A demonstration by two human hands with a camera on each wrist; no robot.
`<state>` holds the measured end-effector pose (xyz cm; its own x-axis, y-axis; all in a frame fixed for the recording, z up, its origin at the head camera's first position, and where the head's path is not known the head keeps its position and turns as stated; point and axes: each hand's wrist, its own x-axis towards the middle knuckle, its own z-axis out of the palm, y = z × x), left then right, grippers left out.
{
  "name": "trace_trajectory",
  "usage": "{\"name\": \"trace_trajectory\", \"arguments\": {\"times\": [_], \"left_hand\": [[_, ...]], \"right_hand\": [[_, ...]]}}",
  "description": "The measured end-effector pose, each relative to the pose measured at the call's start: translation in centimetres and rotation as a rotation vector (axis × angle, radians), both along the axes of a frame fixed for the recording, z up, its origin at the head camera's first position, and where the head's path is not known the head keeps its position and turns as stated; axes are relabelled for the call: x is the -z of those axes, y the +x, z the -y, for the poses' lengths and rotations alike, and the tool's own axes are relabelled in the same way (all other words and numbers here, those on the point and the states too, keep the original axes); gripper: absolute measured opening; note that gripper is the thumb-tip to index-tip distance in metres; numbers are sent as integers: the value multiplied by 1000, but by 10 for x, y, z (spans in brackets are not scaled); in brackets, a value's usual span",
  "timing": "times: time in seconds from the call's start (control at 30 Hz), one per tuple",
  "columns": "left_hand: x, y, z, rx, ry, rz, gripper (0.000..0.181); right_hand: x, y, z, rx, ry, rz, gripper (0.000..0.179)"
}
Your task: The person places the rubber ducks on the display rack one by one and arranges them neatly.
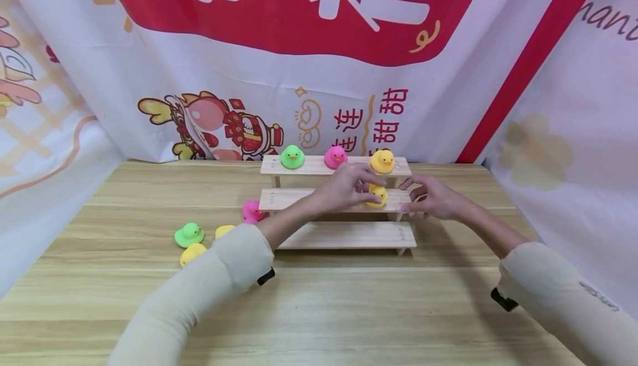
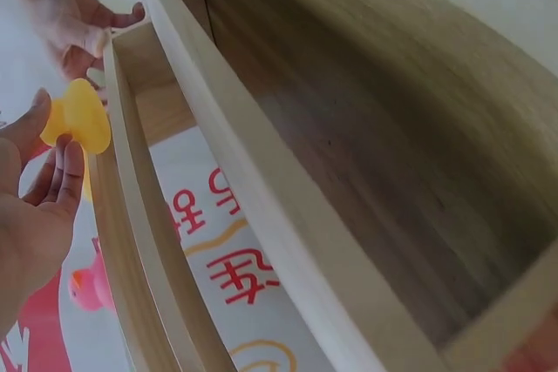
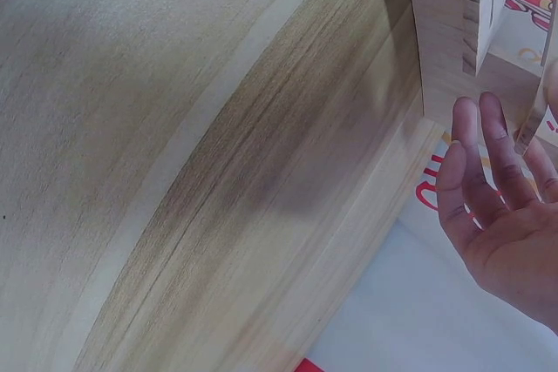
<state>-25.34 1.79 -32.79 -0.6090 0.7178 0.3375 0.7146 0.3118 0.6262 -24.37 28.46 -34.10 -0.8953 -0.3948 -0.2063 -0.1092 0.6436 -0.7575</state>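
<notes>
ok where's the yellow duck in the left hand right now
In the head view, the yellow duck is right of centre, pinched by the left hand near the right end of the middle shelf, below another yellow duck on the top shelf.

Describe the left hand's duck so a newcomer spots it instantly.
Find the wooden three-tier stand on the table. Toward its middle tier's right end is the yellow duck. Unlike the top-tier yellow duck, this one is pinched by the left hand.
</notes>
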Motion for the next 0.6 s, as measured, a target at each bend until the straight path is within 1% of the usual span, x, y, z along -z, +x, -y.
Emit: {"name": "trace_trajectory", "arguments": {"times": [0.17,0.37,0.6], "left_hand": [[2,2,-11,-8,-12,23,35],[8,1,-20,-8,8,6,34],[13,0,-24,-37,10,1,32]], "right_hand": [[0,-1,-1,-9,6,4,52],[0,0,-1,-11,9,1,52],[0,0,-1,-9,14,0,53]]}}
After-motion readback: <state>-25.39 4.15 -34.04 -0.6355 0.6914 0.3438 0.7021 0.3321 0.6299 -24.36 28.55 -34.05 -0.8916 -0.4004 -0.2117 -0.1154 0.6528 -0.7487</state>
